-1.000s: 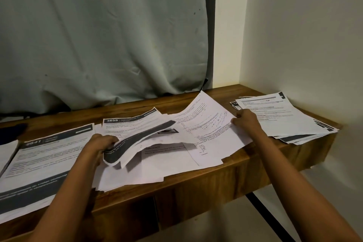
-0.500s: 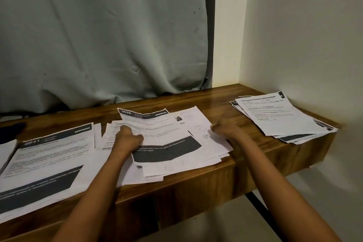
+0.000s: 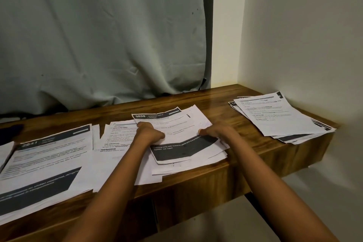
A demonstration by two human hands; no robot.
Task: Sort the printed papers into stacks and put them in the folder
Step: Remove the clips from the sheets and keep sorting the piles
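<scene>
Two hands hold the middle pile (image 3: pixel 176 124) of printed papers by its sides. The left hand (image 3: pixel 149 133) is curled on its left edge and the right hand (image 3: pixel 214 131) pinches its right edge, probably to square the sheets. On the wooden desk (image 3: pixel 196 100), a left stack (image 3: pixel 47 155) and a right stack (image 3: pixel 279 118) lie on either side. No folder shows.

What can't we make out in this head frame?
Head view:
- Folder: none visible; dark thing is cut off by the left edge.
- Body text on top sheet: too small, blurred.
- Lower sheets of middle pile: covered by top sheet, left hand, right hand.
- Both hands' grip: fingers tucked under.
</scene>
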